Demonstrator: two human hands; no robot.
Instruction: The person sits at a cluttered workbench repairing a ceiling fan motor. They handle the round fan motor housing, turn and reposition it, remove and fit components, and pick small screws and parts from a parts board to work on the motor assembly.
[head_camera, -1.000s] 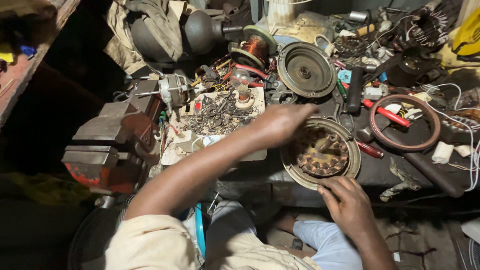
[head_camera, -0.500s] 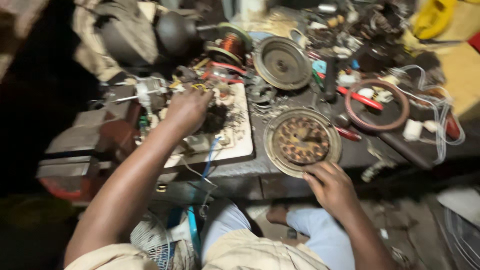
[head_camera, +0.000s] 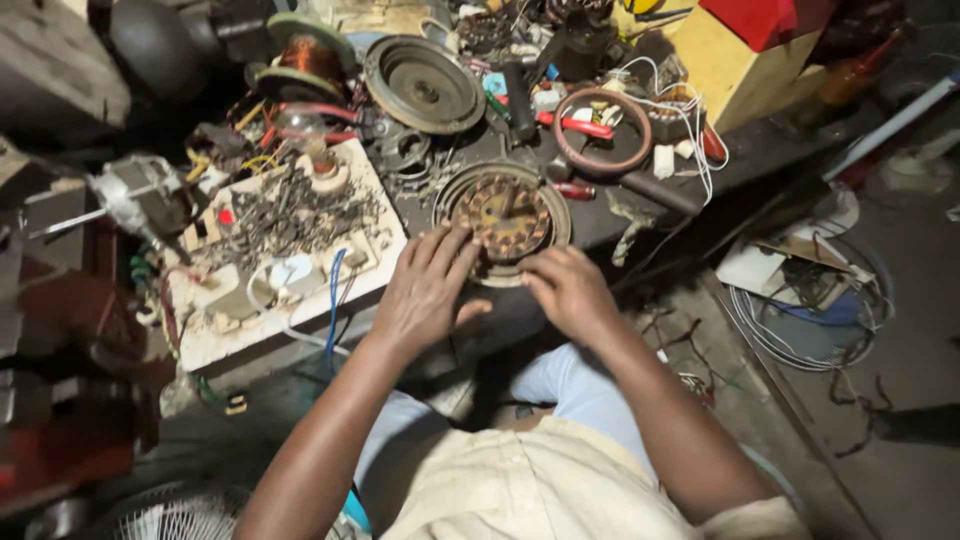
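Left hand (head_camera: 425, 290) rests palm down at the near-left rim of the round fan motor (head_camera: 503, 220), fingers loosely spread, tips touching the rim. Right hand (head_camera: 568, 292) sits at the near-right rim, fingers curled inward w/ knuckles up; can't tell if it's pinching anything (tips hidden). Motor lies flat at the front edge of the dark workbench (head_camera: 760, 150), coil slots facing up, between both hands.

Just left of the motor: white board (head_camera: 215, 335) heaped w/ small screws and metal bits, a blue wire (head_camera: 333, 290) hanging over its near edge. Behind the motor: round metal cover (head_camera: 424, 84), face up. Behind-left of that: copper coil (head_camera: 313, 58). Right of the motor: brown ring (head_camera: 603, 131) w/ a red-handled tool (head_camera: 575, 126) lying across it, white wires (head_camera: 690, 120) trailing beside. Yellow box (head_camera: 735, 65) at far right of bench. Floor, right side: coiled cable (head_camera: 800, 330). Fan grille (head_camera: 175, 510) shows at bottom left (partly cut off).
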